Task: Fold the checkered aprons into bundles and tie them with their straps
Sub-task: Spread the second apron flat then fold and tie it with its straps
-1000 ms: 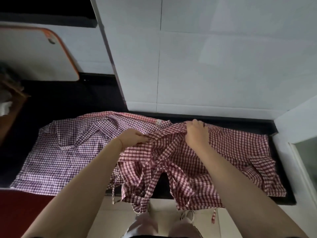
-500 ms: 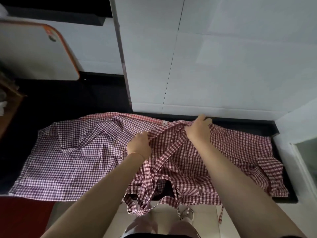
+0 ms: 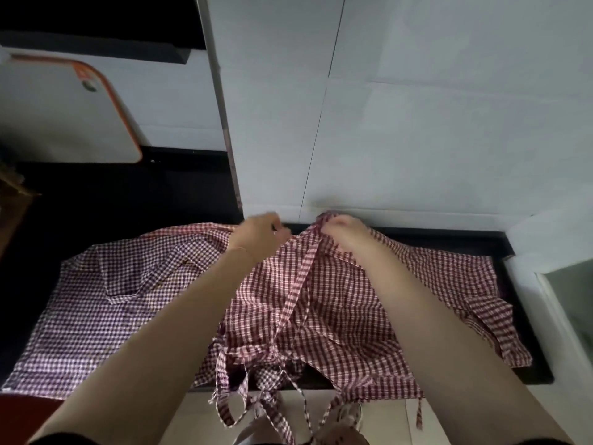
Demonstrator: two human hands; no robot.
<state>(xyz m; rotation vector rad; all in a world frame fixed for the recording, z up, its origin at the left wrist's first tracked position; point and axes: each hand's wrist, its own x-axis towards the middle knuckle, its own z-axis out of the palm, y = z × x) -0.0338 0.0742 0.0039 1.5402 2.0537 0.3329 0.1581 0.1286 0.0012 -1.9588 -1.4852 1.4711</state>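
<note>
A red-and-white checkered apron (image 3: 346,316) lies spread on the black counter (image 3: 532,377), its straps (image 3: 237,409) dangling over the front edge. Both hands hold its top edge near the back wall. My right hand (image 3: 345,234) pinches a raised fold of the apron's top. My left hand (image 3: 260,234) grips the cloth just to the left, motion-blurred. A second apron (image 3: 106,303) in a finer purple-red check lies flat to the left, partly under the first.
White tiled wall (image 3: 417,123) rises right behind the counter. A white cutting board with an orange rim (image 3: 64,114) leans at the back left. A white ledge (image 3: 545,316) borders the counter on the right. Floor and my feet show below the front edge.
Both hands have moved toward the back wall, drawing the red apron's top edge up and back. The left hand has shifted from mid-cloth to the top edge beside the right hand.
</note>
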